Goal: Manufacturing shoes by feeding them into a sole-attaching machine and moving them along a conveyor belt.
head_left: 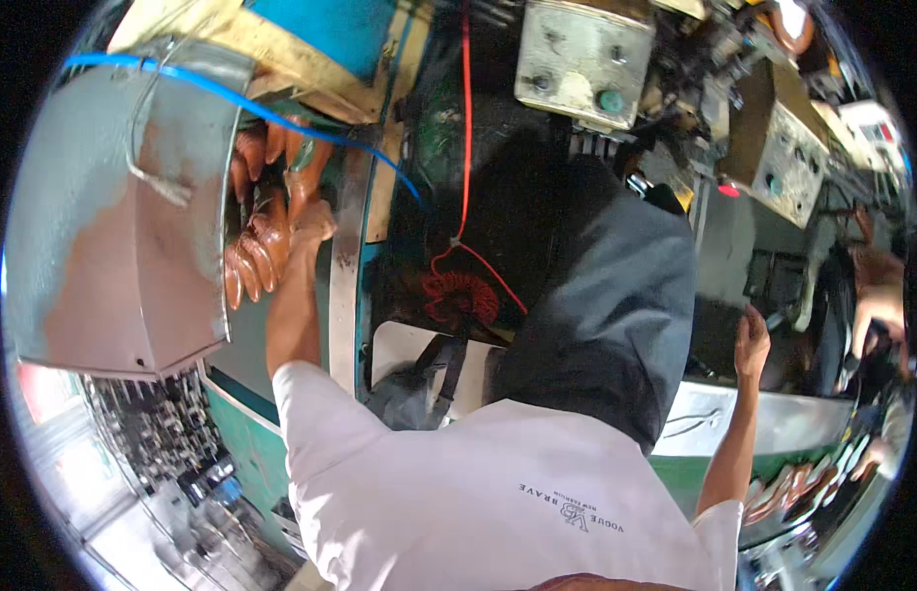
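Note:
My left hand (316, 223) reaches down beside a pile of glossy, orange-brown, finger-shaped pieces (261, 241) that look like rubber gloves. Its fingers look curled against them, though what is inside the grip is hidden. The pile lies between a grey-and-brown metal housing (133, 227) and an upright metal edge (347, 227). On the other side, my right hand (751, 343) hangs in the air with fingers stretched out and holds nothing. Below it is a white metal surface (759, 414), on which a thin pair of pliers (691, 423) lies.
A blue hose (241, 101) crosses above the pile. A red cord (466, 148) hangs near a coiled red hose (460, 298). Control boxes (584, 64) (777, 148) with knobs stand ahead. Brown-handled metal pieces (788, 490) lie at lower right. Another person's hand (880, 295) shows far right.

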Action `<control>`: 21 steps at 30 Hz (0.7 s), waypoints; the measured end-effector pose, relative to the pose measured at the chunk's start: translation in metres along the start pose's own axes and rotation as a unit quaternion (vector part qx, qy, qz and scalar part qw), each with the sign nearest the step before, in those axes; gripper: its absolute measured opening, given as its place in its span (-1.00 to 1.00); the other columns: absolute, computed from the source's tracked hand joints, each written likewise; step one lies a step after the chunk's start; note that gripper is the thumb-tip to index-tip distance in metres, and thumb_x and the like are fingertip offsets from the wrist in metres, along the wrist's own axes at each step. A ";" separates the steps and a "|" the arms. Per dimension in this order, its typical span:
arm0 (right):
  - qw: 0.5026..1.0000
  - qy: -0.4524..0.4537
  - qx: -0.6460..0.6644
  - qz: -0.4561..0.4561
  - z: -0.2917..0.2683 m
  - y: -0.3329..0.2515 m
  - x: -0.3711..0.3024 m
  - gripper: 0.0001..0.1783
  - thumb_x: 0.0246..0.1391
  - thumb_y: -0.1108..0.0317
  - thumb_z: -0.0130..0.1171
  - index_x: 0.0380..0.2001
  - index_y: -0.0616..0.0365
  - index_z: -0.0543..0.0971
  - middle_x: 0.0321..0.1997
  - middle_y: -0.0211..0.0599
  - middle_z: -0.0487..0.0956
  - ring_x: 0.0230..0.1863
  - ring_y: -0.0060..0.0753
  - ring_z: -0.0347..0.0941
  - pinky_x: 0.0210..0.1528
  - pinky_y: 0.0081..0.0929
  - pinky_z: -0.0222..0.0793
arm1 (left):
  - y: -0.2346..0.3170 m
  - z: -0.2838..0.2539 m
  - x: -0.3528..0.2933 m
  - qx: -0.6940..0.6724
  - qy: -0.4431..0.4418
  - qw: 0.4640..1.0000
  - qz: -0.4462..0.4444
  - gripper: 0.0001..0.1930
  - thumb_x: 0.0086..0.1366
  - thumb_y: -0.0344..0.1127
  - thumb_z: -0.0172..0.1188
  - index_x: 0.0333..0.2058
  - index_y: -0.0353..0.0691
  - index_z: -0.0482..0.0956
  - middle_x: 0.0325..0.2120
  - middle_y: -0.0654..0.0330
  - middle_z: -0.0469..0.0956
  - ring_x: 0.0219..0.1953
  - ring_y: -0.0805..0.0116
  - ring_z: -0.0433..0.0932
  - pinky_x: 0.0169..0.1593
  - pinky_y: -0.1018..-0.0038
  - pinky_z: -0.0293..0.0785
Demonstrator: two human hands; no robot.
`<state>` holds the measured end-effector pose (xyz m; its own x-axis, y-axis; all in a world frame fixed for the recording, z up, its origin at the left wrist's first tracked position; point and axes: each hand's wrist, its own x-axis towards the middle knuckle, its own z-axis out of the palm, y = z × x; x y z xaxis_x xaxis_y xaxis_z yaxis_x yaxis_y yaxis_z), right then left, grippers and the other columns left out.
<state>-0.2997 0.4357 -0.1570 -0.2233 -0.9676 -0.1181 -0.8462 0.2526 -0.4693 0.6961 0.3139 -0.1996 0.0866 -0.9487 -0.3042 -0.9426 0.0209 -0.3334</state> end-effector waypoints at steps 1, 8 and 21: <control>0.997 0.009 0.031 0.064 0.000 0.022 -0.027 -0.58 0.51 0.29 0.19 0.31 0.24 0.63 0.32 0.08 0.68 0.33 0.06 0.64 0.36 -0.13 0.54 | 0.014 -0.010 0.014 -0.025 -0.009 0.998 0.052 -0.64 0.39 -0.12 0.20 -0.37 -0.32 0.77 -0.38 -0.06 0.78 -0.32 -0.12 0.78 -0.02 0.05 0.71; 0.940 0.127 0.075 0.307 0.034 0.119 -0.226 -0.63 0.39 0.47 0.09 0.12 0.27 0.75 -0.13 -0.06 0.84 -0.15 -0.26 0.81 -0.08 -0.25 0.69 | 0.324 -0.159 -0.020 -0.477 0.003 0.855 0.204 -0.72 0.53 -0.37 0.19 0.07 -0.38 0.73 -0.19 -0.13 0.78 -0.14 -0.06 0.79 0.01 0.16 0.65; 0.506 0.111 0.139 0.844 0.103 0.113 -0.618 -0.39 0.22 0.12 0.37 0.27 0.19 0.62 0.32 0.13 0.67 0.37 0.24 0.59 0.38 -0.01 0.56 | 0.689 -0.259 -0.212 -0.115 -0.069 0.660 0.739 -0.73 0.55 -0.29 0.15 -0.02 -0.34 0.74 -0.12 -0.10 0.74 0.03 -0.21 0.68 0.11 -0.01 0.59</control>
<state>-0.2072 1.0616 -0.2273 -0.5896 0.6570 -0.4698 0.7344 0.6782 0.0267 -0.0547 0.4473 -0.1340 -0.9691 0.0923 -0.2289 -0.0531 0.8276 0.5588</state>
